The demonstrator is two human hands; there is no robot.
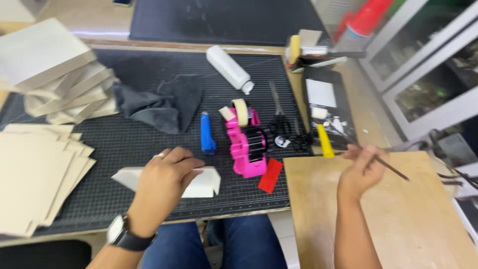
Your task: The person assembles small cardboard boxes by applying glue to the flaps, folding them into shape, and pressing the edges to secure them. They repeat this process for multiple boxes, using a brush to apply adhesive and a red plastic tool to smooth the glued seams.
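The left hand (167,179) is covering the middle of the folded white card (199,183) — only its two ends are showing. The thin dark stick (386,166) is passing into the right hand (359,172), its near end hidden by the fingers. Far left of the left hand, the stacked grey boards (35,174) are running off the edge. Beyond the right hand, the scissors (279,117) are blurring — small items beside them cannot be told.

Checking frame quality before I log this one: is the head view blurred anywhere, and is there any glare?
Head view: soft all over, with motion smear strongest on the right hand and its thin dark stick; left hand on the white folded card reads slightly clearer; a bright glare strip on the table edge at top left; the glass cabinet looks washed out.
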